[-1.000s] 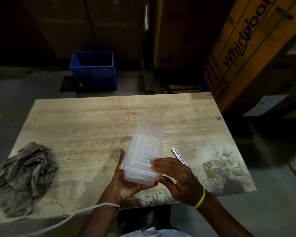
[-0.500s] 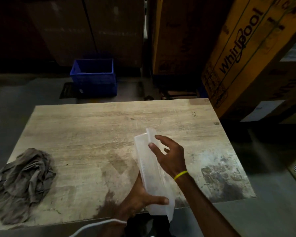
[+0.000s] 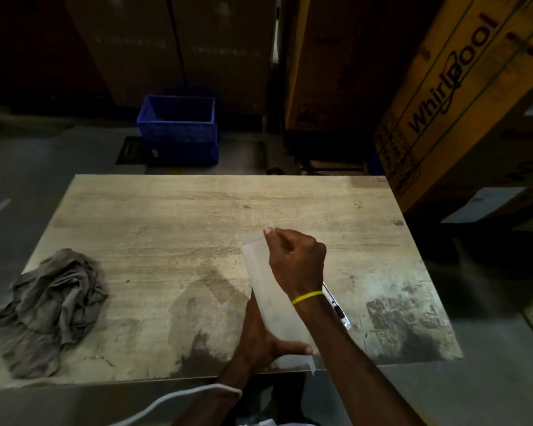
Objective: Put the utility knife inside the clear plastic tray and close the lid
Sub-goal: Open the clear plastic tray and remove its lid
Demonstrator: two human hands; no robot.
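Observation:
The clear plastic tray (image 3: pixel 270 298) stands tipped on its long edge above the near side of the wooden table (image 3: pixel 179 229). My left hand (image 3: pixel 259 336) grips its near end from below, thumb across the side. My right hand (image 3: pixel 296 259) pinches the far top edge, which looks like the lid; I cannot tell how far it is lifted. The utility knife (image 3: pixel 337 309) lies flat on the table just right of my right wrist, partly hidden by the forearm.
A crumpled grey rag (image 3: pixel 51 305) lies at the table's left edge. A blue crate (image 3: pixel 179 129) sits on the floor beyond the table. Large cardboard boxes (image 3: pixel 462 96) lean close at the right. A white cable (image 3: pixel 179 401) runs by my left wrist.
The tray went from lying flat in both hands to standing on its edge. My right hand moved from the near end to the far top edge and closed on it.

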